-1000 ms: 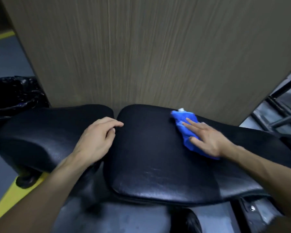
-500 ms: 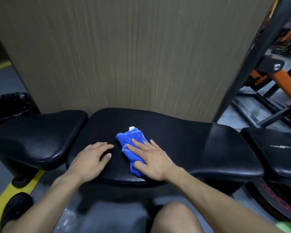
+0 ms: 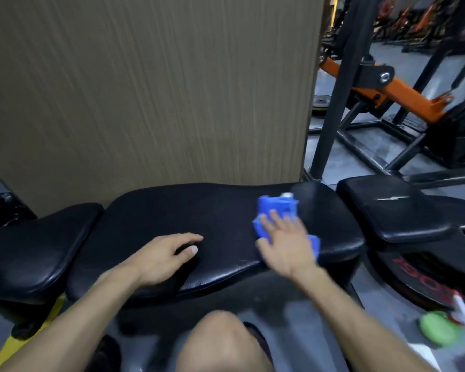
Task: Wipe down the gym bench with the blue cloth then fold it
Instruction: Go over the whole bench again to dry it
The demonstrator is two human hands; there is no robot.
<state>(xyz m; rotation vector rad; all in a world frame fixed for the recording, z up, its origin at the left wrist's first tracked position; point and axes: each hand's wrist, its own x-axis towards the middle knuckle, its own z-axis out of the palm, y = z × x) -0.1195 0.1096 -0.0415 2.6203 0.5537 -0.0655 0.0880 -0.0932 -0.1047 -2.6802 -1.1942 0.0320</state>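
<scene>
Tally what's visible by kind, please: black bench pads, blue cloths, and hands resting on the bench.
Black bench pads: 3, left, middle, right
Blue cloths: 1, blue cloth
Hands on the bench: 2, left hand, right hand
Total: 6

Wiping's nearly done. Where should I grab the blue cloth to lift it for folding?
Probably the far edge of the blue cloth, from above. It sticks out past the right hand, which presses the near part flat on the bench. The left hand is free to pinch it.
</scene>
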